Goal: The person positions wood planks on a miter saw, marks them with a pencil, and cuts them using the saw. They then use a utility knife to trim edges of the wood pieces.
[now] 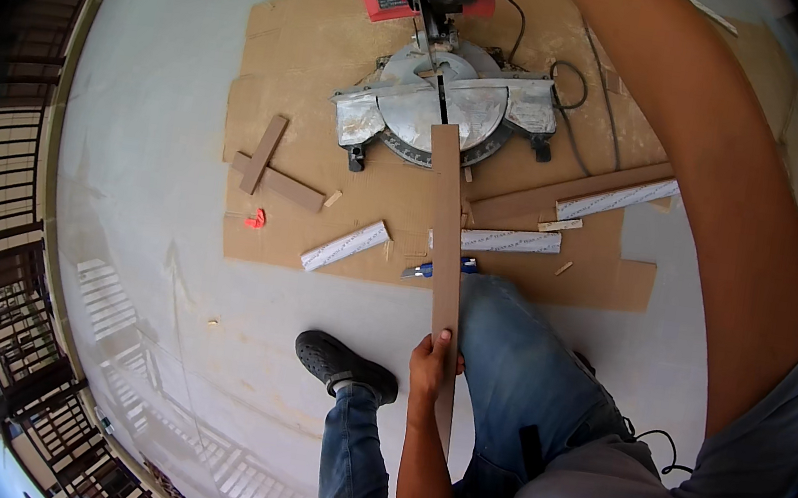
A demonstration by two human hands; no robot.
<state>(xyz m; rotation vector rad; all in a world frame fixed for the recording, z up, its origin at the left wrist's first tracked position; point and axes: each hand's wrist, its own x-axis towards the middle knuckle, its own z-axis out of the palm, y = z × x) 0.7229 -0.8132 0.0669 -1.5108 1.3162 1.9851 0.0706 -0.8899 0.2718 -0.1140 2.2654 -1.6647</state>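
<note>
At lower centre, what's the left hand (432,362) got?

Brown board (448,230). Fingers wrapped round it, thumb on the top face.

Looks?

Long, narrow, straight. Plain flat brown face, squared far end.

Where vs the hand?

In the grip, toward its near end. Shorter part runs back past the hand; longer part runs forward to the miter saw (478,108), far end over the front of the round table, by the dark slot.

Arm pose?

Left forearm (426,484) comes up from the lower edge, roughly along the board. Right arm (734,192) reaches up the right side and out past the top. Right hand out of frame, can't tell its state.

Nearby?

Blue utility knife (424,271), partly hidden under the board. Cardboard (304,50) under the saw.
</note>
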